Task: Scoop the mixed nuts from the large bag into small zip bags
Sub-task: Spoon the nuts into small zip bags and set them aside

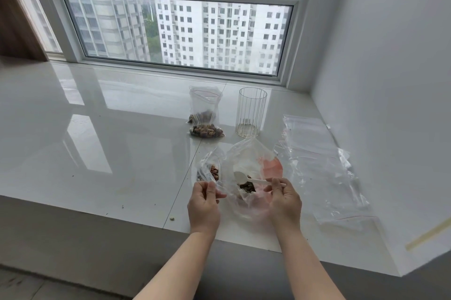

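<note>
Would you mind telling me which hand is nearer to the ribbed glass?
Right. The right hand, holding the spoon, sits below the ribbed glass; the left hand is further left.

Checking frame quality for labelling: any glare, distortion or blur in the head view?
Head view: daylight from the window mirrors as bright glare on the glossy ledge; wide-angle lens bends the window frame and wall edges; clear bags are low-contrast against the white surface; both hands, the spoon and the nuts are sharp, with no motion blur.
</note>
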